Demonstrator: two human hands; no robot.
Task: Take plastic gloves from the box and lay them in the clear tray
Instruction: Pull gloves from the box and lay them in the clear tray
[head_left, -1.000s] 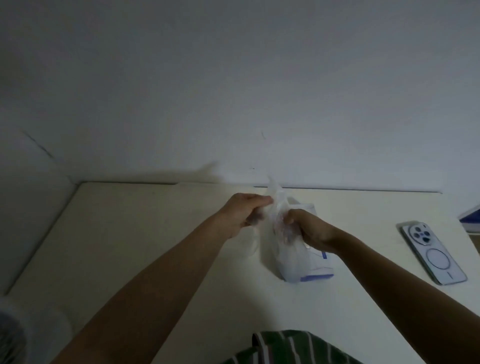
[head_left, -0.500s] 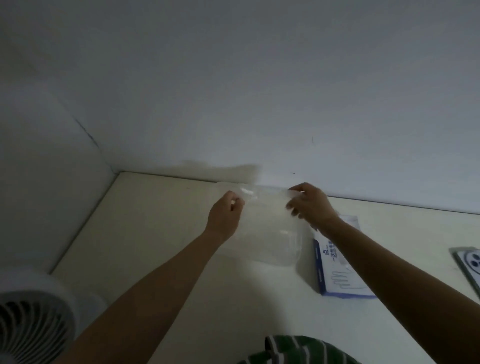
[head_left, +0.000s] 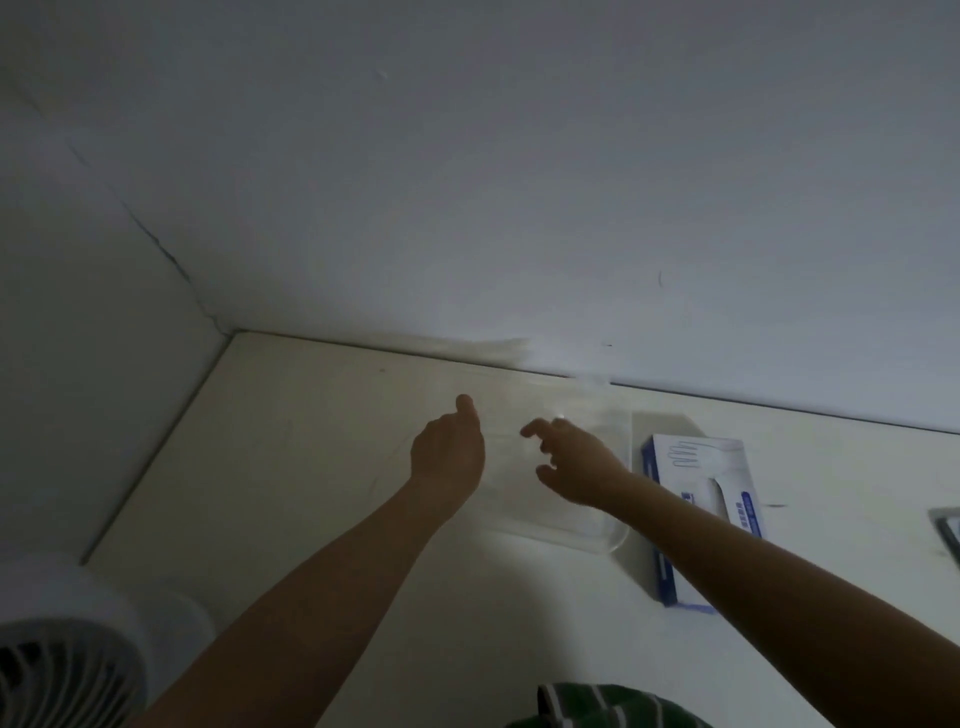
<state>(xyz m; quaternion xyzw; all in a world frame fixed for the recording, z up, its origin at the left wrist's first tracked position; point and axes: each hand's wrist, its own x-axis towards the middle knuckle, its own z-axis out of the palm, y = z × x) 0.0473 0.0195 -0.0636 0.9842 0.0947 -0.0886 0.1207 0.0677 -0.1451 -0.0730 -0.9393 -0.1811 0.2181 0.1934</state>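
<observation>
As my left hand (head_left: 448, 447) and right hand (head_left: 576, 462) hang loose over the tray (head_left: 618, 545), holding nothing, I cannot spot a glove; the box (head_left: 696, 493) sits just right, easy to reach.

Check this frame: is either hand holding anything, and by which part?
Right hand holds nothing; its fingers are spread loosely above the clear tray. Left hand: cannot tell, its fingers are hidden behind its back.

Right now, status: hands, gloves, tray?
Right hand open above clear tray; left hand beside it, fingers hidden. Glove too faint to confirm in tray. Glove box right of tray, nothing blocking.
</observation>
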